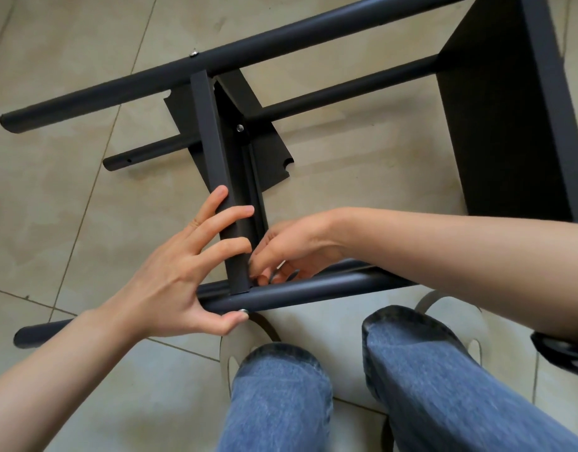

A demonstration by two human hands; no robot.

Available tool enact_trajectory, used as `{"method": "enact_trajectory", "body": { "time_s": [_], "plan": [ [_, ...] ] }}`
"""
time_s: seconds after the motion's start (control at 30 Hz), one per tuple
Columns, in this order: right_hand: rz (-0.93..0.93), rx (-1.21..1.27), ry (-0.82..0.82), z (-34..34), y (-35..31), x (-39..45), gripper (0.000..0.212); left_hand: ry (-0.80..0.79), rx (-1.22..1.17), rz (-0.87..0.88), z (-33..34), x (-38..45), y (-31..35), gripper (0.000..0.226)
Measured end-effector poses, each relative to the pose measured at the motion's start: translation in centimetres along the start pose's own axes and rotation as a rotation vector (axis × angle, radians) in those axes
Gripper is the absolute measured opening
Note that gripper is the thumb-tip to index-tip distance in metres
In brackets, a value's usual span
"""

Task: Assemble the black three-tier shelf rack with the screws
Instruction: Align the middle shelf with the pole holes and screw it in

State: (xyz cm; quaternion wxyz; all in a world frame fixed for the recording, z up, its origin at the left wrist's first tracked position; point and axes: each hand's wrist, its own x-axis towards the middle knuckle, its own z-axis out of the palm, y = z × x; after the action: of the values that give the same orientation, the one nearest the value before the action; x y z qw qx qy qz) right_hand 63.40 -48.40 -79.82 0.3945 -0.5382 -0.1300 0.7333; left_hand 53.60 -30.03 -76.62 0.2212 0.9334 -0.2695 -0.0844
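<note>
Pale tiled floor (pixel 69 177) underfoot, with the black three-tier shelf rack (pixel 496 102) lying on its side across it, half built. 2 long tubes run left to right: far tube (pixel 281 37) at the top, near tube (pixel 300 293) just ahead of the knees in blue jeans (pixel 281 402). Between them, a shelf panel (pixel 212 132) on edge, long axis pointing away from the body, near end meeting the near tube at the joint. Left hand (pixel 180 278) spread, fingers (pixel 228 216) straight and draped over the panel's folded edge, thumb under the near tube pressing on a silver screw (pixel 243 311) seated in it. Right hand (pixel 290 252) just to the right of the same joint, fingertips curled together behind the panel's end as if pinching something small; too hidden to tell what, if anything. Both hands at the joint itself, touching or nearly so, the left nearer the screw head. Likely step: fixing this panel end to the near tube, probably a nut or the screw's tip being met from the inner side. 2 more screws visible further off, one on the far tube (pixel 193 53), one inside the panel (pixel 239 127). Second shelf (pixel 509 125) already standing fixed at the right.
</note>
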Motion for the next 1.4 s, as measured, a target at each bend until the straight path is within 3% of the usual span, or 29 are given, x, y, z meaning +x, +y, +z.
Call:
{"method": "enact_trajectory", "body": {
  "time_s": [0.17,0.33,0.5,0.77,0.97,1.13,1.4],
  "plan": [
    [0.021,-0.135,0.13,-0.13,0.08,0.5,0.028,-0.007,0.011,-0.005,-0.01,0.1,-0.05,0.066],
    [-0.061,-0.003,0.025,-0.27,0.35,0.21,0.01,0.001,0.005,0.004,-0.05,0.02,-0.17,0.064],
    [-0.022,-0.139,0.127,0.02,0.2,0.67,0.022,0.005,0.004,0.007,0.0,0.03,-0.17,0.064],
    [-0.082,-0.018,0.075,-0.36,0.47,0.53,0.012,-0.001,0.012,0.005,-0.05,0.08,-0.09,0.065],
    [-0.036,-0.104,0.125,0.07,0.39,0.83,0.021,0.008,0.003,0.009,0.0,0.13,-0.12,0.066],
    [-0.069,0.006,0.027,-0.5,0.34,-0.02,0.009,0.012,0.001,0.012,0.03,0.07,-0.14,0.065],
    [-0.03,-0.039,0.038,-0.03,0.18,0.21,0.015,0.009,-0.006,0.008,0.0,0.07,-0.17,0.065]
  ]
}}
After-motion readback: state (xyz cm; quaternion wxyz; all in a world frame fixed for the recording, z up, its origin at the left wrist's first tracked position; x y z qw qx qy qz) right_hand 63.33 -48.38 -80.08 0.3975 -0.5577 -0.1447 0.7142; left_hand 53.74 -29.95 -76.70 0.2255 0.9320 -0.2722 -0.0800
